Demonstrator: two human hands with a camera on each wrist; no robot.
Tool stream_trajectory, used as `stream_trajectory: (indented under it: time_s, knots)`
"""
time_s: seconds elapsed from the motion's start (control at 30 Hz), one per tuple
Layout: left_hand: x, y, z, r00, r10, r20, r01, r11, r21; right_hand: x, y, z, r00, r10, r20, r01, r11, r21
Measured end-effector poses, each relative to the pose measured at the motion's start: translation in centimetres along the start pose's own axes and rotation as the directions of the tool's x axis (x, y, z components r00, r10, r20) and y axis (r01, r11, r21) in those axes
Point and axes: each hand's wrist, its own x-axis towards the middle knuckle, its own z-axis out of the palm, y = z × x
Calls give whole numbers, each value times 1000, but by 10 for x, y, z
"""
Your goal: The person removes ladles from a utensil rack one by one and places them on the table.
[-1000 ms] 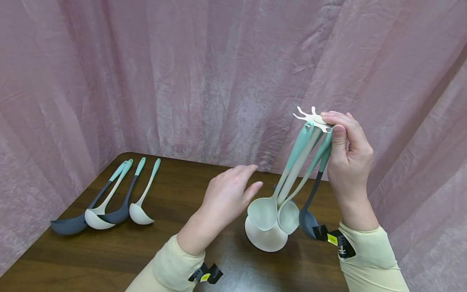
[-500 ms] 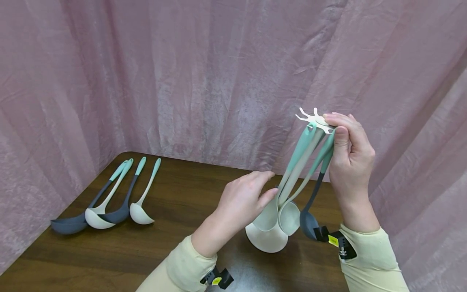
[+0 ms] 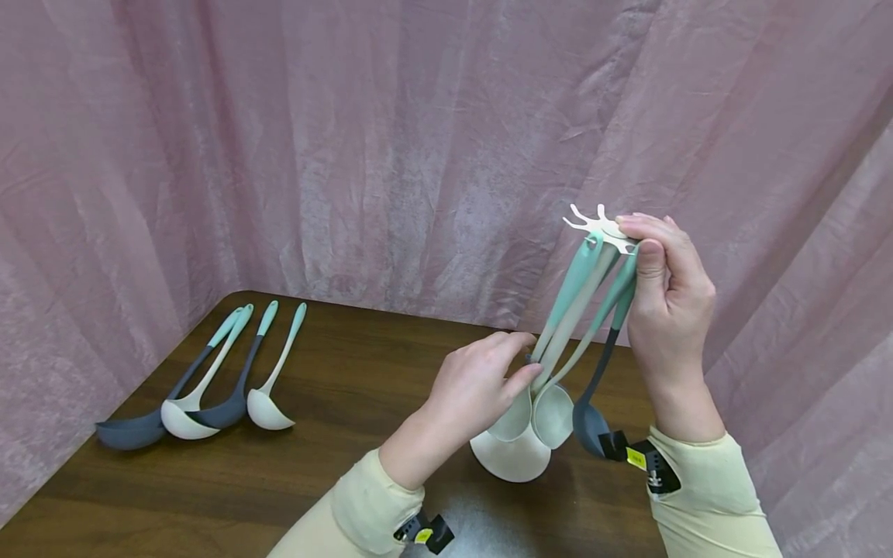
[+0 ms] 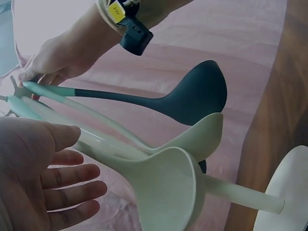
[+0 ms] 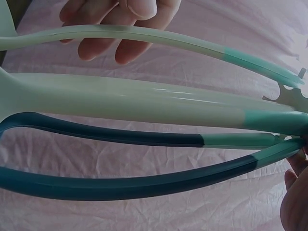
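Observation:
A white utensil rack [image 3: 603, 225] stands on its round base [image 3: 511, 462] with several mint-handled ladles hanging from its hooks. My right hand [image 3: 670, 291] holds the rack's top, fingertips over the hook plate and thumb against a mint handle. Around the handle of the front cream ladle [image 4: 166, 192], thumb and fingers apart, is my left hand [image 3: 474, 387]. Whether it touches that handle I cannot tell. Another cream ladle [image 3: 554, 418] and a dark blue-grey ladle [image 3: 588, 428] hang to the right. A second dark ladle [image 5: 120, 137] shows in the right wrist view.
On the wooden table [image 3: 349, 480], at the left, lie more ladles: a cream one [image 3: 268, 408] and a dark one [image 3: 132, 432] among them, some overlapping. A pink curtain [image 3: 418, 155] hangs behind the table.
My left hand has moved right, up to the front cream ladle's handle, and now hides part of its bowl. My right hand stays at the rack's top. The ladles on the table have not moved.

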Motion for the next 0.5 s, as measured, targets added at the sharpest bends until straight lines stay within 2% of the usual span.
stream_trajectory:
  time_s: [0.27,0.5]
  knots:
    - [1,0,5,1000,-4,-11,4,1000,-25,0,16,-2,1000,0,-4,0,1000,-5]
    - [1,1,8,999,26,-28,-26,1000,-15,-1,24,-4,1000,7,-1,-7,1000,-11]
